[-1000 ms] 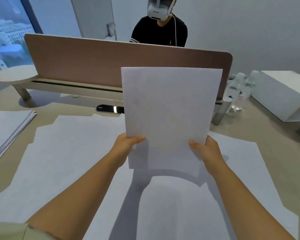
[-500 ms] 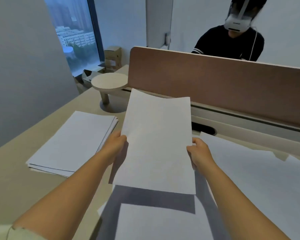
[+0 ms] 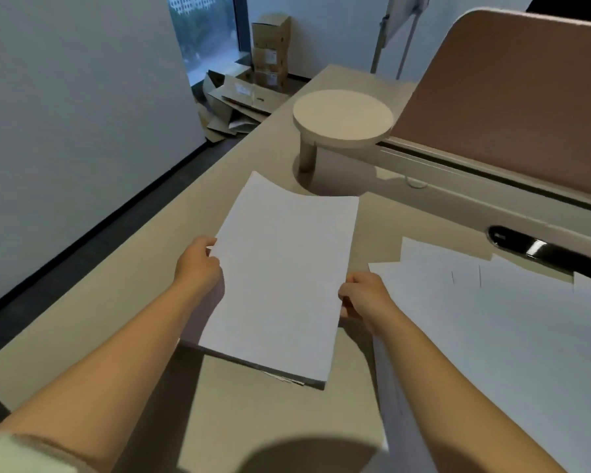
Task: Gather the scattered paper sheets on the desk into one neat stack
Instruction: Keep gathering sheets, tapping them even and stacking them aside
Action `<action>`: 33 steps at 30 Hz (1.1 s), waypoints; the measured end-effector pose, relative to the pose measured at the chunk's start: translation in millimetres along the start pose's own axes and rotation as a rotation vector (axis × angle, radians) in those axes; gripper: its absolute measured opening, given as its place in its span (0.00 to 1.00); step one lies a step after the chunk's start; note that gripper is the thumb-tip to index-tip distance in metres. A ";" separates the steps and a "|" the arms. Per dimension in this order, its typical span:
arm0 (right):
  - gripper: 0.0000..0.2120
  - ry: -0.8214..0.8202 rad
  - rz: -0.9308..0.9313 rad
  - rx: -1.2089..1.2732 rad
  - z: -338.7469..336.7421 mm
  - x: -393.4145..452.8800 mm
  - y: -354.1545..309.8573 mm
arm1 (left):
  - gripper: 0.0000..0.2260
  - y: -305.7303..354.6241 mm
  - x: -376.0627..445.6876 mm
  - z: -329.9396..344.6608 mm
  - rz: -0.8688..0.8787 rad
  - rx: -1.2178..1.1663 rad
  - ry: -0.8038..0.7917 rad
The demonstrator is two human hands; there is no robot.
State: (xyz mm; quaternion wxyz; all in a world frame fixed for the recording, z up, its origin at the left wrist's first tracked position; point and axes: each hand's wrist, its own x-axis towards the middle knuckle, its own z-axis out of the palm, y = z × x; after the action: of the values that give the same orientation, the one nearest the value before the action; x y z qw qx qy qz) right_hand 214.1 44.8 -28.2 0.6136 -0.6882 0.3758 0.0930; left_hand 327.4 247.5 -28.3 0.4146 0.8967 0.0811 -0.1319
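I hold a bundle of white paper sheets (image 3: 280, 278) by both long edges, low over the stack on the beige desk (image 3: 277, 421). The stack (image 3: 296, 381) shows only as a thin edge under the bundle's near end. My left hand (image 3: 198, 264) grips the left edge and my right hand (image 3: 364, 295) grips the right edge. The far end of the top sheet curls upward. Several loose white sheets (image 3: 498, 336) lie overlapping on the desk to the right of my right arm.
A round beige stand (image 3: 343, 117) on one leg sits beyond the papers. A brown divider panel (image 3: 512, 97) runs along the desk's far right side, with a black cable slot (image 3: 539, 252) below it. Cardboard boxes (image 3: 249, 80) lie on the floor by the window.
My view has swung left. The sheets went from upright in front of me, down and left, to nearly flat over the stack at the desk's left side. Both hands still grip them.
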 end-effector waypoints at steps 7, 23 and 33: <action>0.20 -0.010 0.004 0.042 22.1 14.8 0.0 | 0.19 -4.1 3.7 2.9 0.060 0.052 0.062; 0.05 0.364 -0.025 0.073 -161.4 -72.2 85.7 | 0.13 60.8 -145.5 123.8 0.254 -0.024 -0.330; 0.29 0.626 0.218 -0.349 -279.2 -131.8 203.3 | 0.20 47.5 -230.9 207.7 0.167 0.534 -0.278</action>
State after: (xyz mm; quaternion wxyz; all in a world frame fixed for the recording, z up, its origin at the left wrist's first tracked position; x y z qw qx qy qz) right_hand -99.6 -150.2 -44.0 0.3291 -0.7335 0.5946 0.0054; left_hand 84.5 49.7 -52.9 0.1808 0.9509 -0.0876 -0.2353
